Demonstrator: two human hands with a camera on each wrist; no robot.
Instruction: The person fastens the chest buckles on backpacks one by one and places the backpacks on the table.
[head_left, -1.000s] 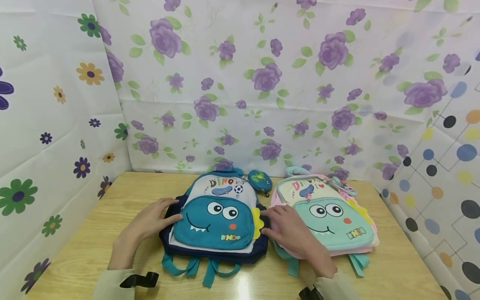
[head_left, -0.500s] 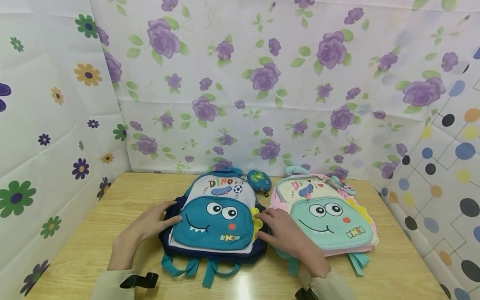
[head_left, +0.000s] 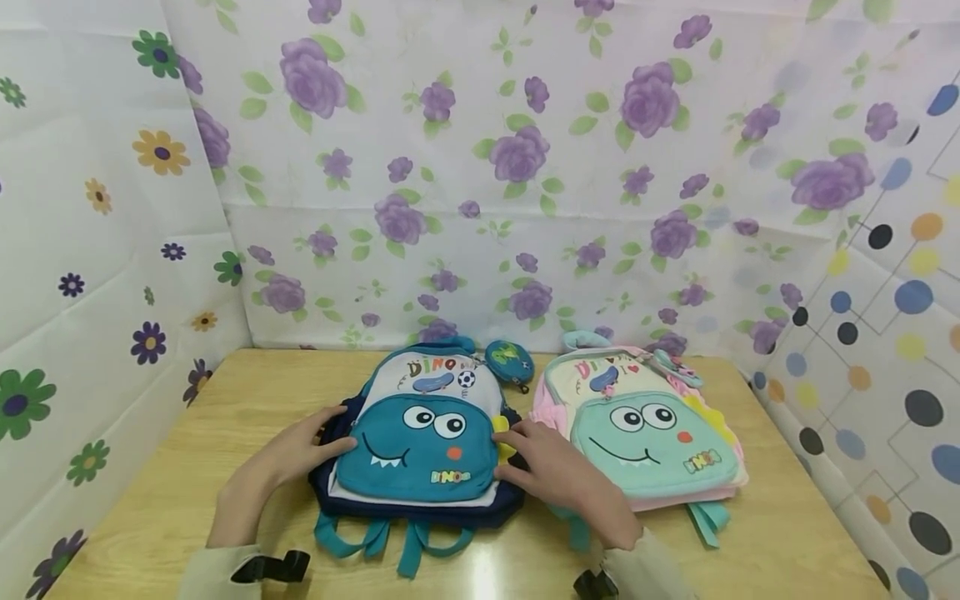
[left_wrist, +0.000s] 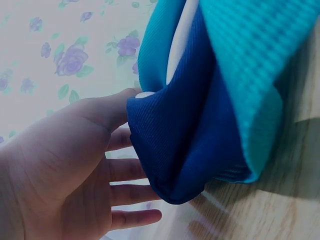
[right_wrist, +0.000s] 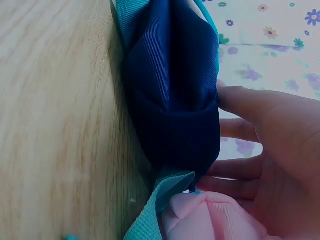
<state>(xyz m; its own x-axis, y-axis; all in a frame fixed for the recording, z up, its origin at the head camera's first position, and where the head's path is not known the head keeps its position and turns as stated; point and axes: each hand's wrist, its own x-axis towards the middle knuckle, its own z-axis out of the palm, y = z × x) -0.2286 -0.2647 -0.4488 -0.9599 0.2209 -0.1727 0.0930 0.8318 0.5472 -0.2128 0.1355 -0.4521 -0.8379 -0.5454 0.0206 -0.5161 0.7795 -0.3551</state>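
A blue backpack [head_left: 416,450] with a dinosaur face lies on its back. My left hand [head_left: 281,462] touches its left side, thumb at the front pocket's edge. In the left wrist view, that hand's [left_wrist: 65,155] fingers extend fairly straight beside the navy side [left_wrist: 175,125]. On the opposite side, my right hand [head_left: 566,475] rests thumb and fingertips at the yellow trim [head_left: 513,446], partly hiding it. In the right wrist view, the right hand [right_wrist: 280,135] has its thumb on the navy side [right_wrist: 175,135] and its fingers lying straight along the bag.
A pink and mint backpack [head_left: 652,450] lies close on the right, partly behind my right forearm. A round blue pouch [head_left: 509,362] is at the blue bag's top right. The wooden table [head_left: 187,433] meets patterned cloth walls [head_left: 465,250] at the back and sides.
My right hand has slid left from the navy side onto the yellow trim. The left hand stays against the bag. The head view has shifted slightly.
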